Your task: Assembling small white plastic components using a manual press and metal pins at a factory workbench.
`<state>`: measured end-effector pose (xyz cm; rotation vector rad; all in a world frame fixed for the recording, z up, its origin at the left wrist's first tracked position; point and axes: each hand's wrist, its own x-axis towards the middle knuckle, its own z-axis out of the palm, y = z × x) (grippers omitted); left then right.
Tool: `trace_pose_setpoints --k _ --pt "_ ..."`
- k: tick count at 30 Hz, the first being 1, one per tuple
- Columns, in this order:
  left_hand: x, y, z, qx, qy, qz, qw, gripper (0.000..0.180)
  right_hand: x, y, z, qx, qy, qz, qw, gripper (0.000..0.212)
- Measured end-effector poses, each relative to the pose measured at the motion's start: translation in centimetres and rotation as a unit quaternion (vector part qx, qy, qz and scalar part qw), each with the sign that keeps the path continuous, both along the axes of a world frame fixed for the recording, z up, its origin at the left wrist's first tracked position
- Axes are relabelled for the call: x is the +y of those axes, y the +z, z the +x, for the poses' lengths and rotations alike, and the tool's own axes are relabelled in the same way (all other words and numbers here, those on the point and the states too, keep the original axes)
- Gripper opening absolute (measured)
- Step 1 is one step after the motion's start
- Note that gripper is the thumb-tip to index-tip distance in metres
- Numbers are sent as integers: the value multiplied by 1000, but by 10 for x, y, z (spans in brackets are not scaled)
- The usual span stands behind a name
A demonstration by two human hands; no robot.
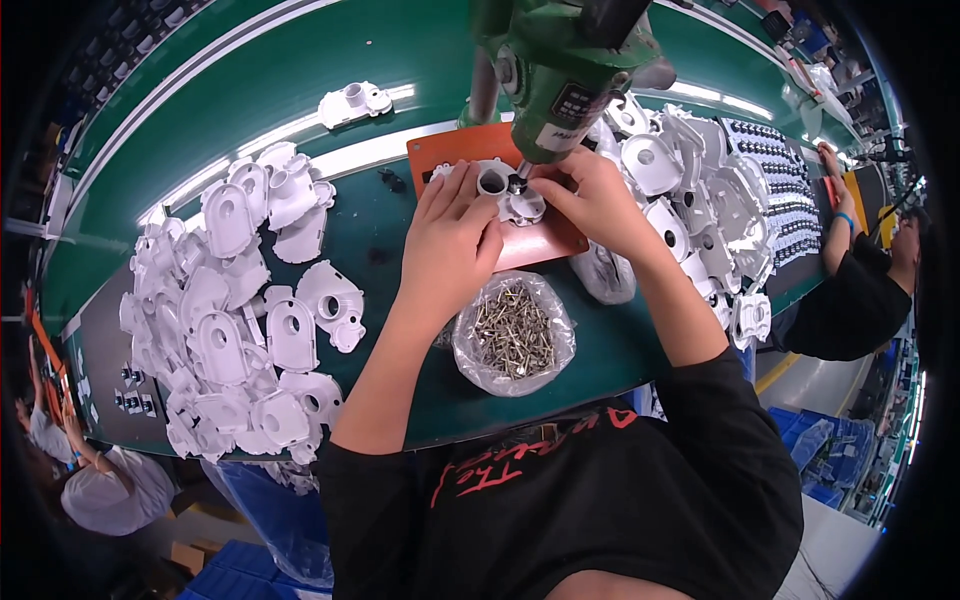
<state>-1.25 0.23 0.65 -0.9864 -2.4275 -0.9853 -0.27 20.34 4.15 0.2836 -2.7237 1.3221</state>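
Observation:
A white plastic housing [522, 209] with a round tube opening lies on an orange plate [540, 243], under the tip of a green press-like machine [548, 110]. My left hand [450, 240] is closed on the housing's left side, its fingers across the edge. On the other side, the thumb and forefinger of my right hand [592, 200] pinch at a small black part [517, 185] set on the housing next to the tube. The fingertips partly hide that part. Just below the plate sits a clear plastic bag [470, 362] full of loose screws [514, 330].
White housings are heaped at left [222, 345] and more white parts [652, 165] at right. A single housing [355, 104] lies beyond the plate. Rows of small black parts [770, 180] stand far right, near another person's arm [838, 235]. Another person [115, 490] is at lower left.

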Motion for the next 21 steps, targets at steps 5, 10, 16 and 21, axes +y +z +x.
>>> trace_pose_setpoints --k 5,10,16,21 --pt "1 -1 -1 3 -1 -1 1000 14 1 -1 -1 1 4 -4 1000 16" --pt "0 1 1 -11 -1 2 1000 12 2 4 -1 14 16 15 1000 17" --pt "-1 0 0 -13 -1 1 1000 13 1 6 -1 -5 15 -4 1000 16" --pt "-2 -1 0 -17 2 1 1000 13 -2 8 -1 -18 14 4 1000 16"
